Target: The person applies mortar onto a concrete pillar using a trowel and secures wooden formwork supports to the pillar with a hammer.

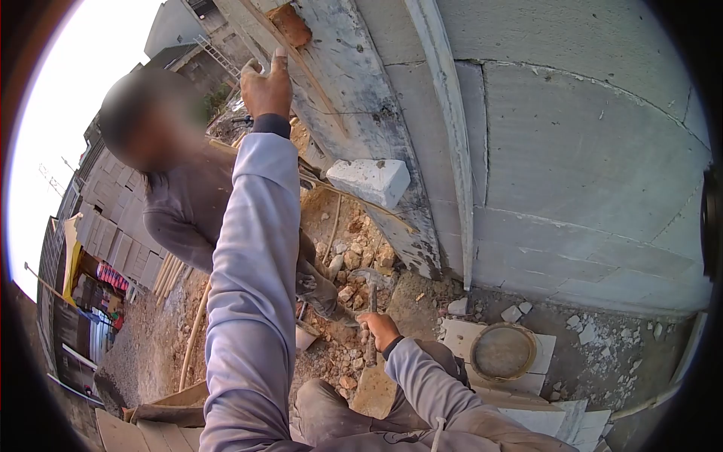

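Note:
My left hand is raised on the outstretched arm, near the edge of a tall stained board. Its thumb and fingers are bent, and whether they hold anything is hard to make out. A reddish brick piece sits on the board just above that hand. Lower down, my right hand is wrapped round the handle of a tool, whose head is hard to make out. A white block rests against the board between the two hands.
A co-worker stands close at the left. Grey block wall fills the right. Below are rubble, a round bucket on pale slabs and a small container. Stacked blocks stand farther left.

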Demonstrator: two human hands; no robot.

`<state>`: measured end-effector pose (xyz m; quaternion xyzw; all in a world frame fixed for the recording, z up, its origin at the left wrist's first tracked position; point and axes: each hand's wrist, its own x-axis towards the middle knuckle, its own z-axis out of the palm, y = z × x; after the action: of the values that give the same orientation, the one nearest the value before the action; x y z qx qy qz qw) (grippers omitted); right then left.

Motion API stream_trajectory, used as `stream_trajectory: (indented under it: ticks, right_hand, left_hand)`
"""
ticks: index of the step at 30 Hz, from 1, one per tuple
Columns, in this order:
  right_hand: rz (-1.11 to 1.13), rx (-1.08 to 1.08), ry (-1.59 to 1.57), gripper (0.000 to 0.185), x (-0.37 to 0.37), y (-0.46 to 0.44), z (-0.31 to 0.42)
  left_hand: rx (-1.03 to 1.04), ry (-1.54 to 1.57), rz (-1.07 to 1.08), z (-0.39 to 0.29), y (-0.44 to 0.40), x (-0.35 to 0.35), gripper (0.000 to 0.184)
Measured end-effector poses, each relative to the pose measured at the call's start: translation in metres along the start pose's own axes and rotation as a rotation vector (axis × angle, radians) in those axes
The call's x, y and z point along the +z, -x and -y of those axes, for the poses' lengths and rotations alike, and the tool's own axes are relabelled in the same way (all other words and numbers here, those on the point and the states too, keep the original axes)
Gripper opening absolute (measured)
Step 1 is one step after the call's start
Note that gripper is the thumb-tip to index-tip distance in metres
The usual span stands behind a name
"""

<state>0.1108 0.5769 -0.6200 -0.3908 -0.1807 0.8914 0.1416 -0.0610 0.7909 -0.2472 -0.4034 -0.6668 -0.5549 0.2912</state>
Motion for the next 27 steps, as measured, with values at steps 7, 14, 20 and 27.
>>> stream_trajectory:
  ticks: [7, 14, 20, 27]
  right_hand:
    - [-0.016, -0.029, -0.079, 0.012, -0.008, -0.008, 0.003]
    - [-0.028, -0.039, -0.085, 0.012, -0.013, -0.003, 0.007]
    - [-0.019, -0.035, -0.057, 0.011, -0.012, -0.003, 0.001]
    - [0.009, -0.077, -0.008, 0.011, -0.008, 0.013, -0.011]
  left_hand:
    - [-0.073, -0.124, -0.046, -0.052, -0.038, -0.001, 0.059]
    - [-0.035, -0.235, 0.003, -0.039, -0.048, 0.001, 0.059]
    - [0.019, -0.312, 0.142, -0.035, -0.058, -0.015, 0.060]
    - [-0.035, 0.094, 0.308, 0.006, 0.067, -0.019, 0.060]
